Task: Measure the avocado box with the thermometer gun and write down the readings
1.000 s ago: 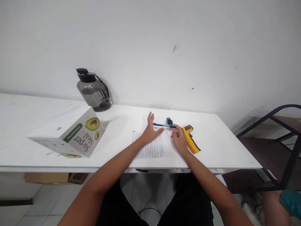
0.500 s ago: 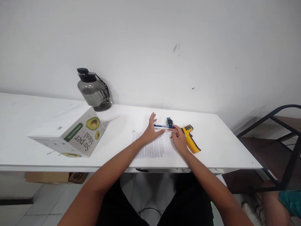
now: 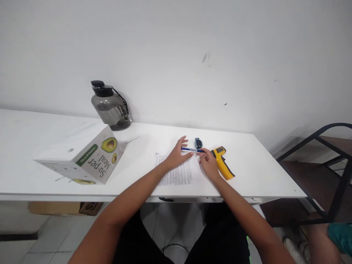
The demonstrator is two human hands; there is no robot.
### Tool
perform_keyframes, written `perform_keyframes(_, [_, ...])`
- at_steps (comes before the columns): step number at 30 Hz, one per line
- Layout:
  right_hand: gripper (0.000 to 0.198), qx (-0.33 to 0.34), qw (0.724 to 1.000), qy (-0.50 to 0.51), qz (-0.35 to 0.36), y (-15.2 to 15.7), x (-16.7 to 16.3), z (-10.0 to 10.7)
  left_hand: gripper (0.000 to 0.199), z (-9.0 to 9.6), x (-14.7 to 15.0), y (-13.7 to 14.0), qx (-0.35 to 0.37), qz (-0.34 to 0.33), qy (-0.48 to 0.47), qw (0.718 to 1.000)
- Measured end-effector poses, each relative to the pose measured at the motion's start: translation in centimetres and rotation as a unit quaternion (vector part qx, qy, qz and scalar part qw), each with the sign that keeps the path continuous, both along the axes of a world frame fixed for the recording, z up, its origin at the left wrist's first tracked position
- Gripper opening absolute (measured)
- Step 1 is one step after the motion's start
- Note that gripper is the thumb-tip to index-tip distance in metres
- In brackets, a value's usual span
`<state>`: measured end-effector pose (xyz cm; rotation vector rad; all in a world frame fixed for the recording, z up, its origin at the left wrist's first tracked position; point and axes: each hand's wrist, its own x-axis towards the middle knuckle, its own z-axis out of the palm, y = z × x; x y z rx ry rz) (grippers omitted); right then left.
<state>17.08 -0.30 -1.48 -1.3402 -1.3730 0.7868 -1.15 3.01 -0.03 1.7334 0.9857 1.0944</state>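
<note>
Pen (image 3: 191,149) lies nearly level between both hands above the tabletop (image 3: 261,176), slightly nearer the body than a second ago, leaving the watch (image 3: 198,143) just off at its one o'clock clearer to see. The left hand (image 3: 174,156) has its thumb and fingers spread, the fingers now bent further over, with the pen's nine-o'clock end at its palm side; whether it presses there I cannot tell. The right hand (image 3: 209,165) pinches the three-o'clock end, so the pen seems under control, above the written sheet (image 3: 178,176) at seven o'clock and the yellow thermometer gun (image 3: 224,168) at four

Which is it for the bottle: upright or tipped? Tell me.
Upright: the bottle stands on its base on the table, black lid on top.
</note>
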Motion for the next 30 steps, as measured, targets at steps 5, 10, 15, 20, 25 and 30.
perform_keyframes(5, [0.043,-0.006,1.000,0.002,-0.003,-0.1,0.0,0.3,0.080,0.2,-0.1,-0.2,-0.004,-0.005,0.016,1.000])
perform_keyframes(10, [0.039,0.014,1.000,0.003,-0.007,0.0,0.0,0.1,0.074,0.2,-0.1,-0.2,0.018,-0.010,0.026,0.999])
perform_keyframes(15, [0.038,0.013,1.000,-0.024,0.004,0.1,-0.1,-0.3,0.037,0.3,0.3,-0.3,0.053,0.013,0.017,0.998])
perform_keyframes(20, [0.032,0.140,0.964,-0.210,-0.084,-0.4,-0.3,0.1,0.039,0.8,0.9,-1.5,0.105,-0.010,0.037,0.994])
perform_keyframes(25, [0.026,0.336,0.864,-0.352,-0.129,-1.2,-0.8,0.5,0.050,1.0,1.2,-2.7,0.144,-0.033,0.080,0.986])
perform_keyframes(30, [0.042,0.366,0.867,-0.338,-0.001,-1.4,-0.9,0.3,0.055,-0.1,1.3,-2.9,0.165,-0.060,0.089,0.980])
